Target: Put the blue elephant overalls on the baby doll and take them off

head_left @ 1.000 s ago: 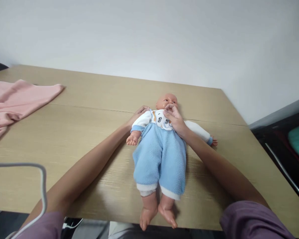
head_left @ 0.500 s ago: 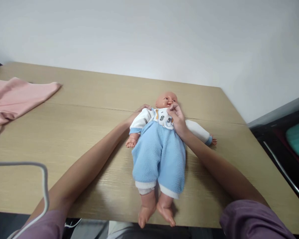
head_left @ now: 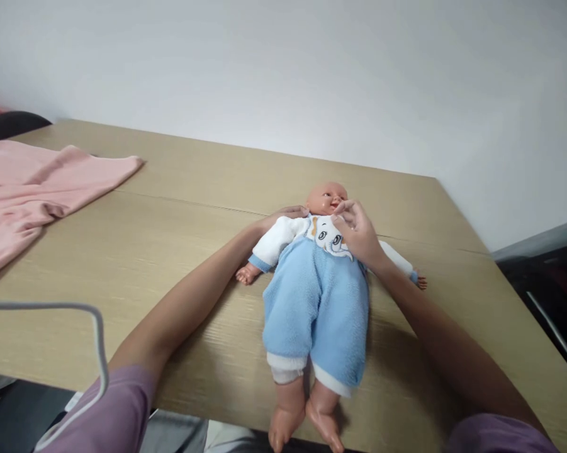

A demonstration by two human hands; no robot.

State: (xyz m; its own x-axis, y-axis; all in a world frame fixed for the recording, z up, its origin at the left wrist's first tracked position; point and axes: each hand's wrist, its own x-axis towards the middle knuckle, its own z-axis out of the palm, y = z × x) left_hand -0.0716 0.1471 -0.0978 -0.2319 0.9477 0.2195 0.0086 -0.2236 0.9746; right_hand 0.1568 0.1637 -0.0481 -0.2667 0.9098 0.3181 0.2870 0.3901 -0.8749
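Note:
A baby doll (head_left: 327, 200) lies on its back on the table, feet toward me. It wears a blue and white romper (head_left: 317, 296) with an elephant face on the chest. My left hand (head_left: 287, 214) is at the shoulder on the left, its fingers closed at the collar beside the neck; the sleeve partly hides it. Over the upper chest, just below the doll's chin, my right hand (head_left: 360, 231) is bent with thumb and curled fingers slightly apart. No cloth shows between them. The doll's bare feet (head_left: 287, 415) reach the table's near edge.
A pink cloth garment (head_left: 51, 182) is spread at the left of the wooden table (head_left: 184, 170). A white cable (head_left: 99, 340) curves through the lower left. A pale wall rises behind the table, and a dark object with a metal bar (head_left: 552, 327) stands at the right.
The view has shifted left, so more of the pink garment shows. My right hand's thumb and fingers have loosened slightly near the doll's chin. My left hand stays at the collar.

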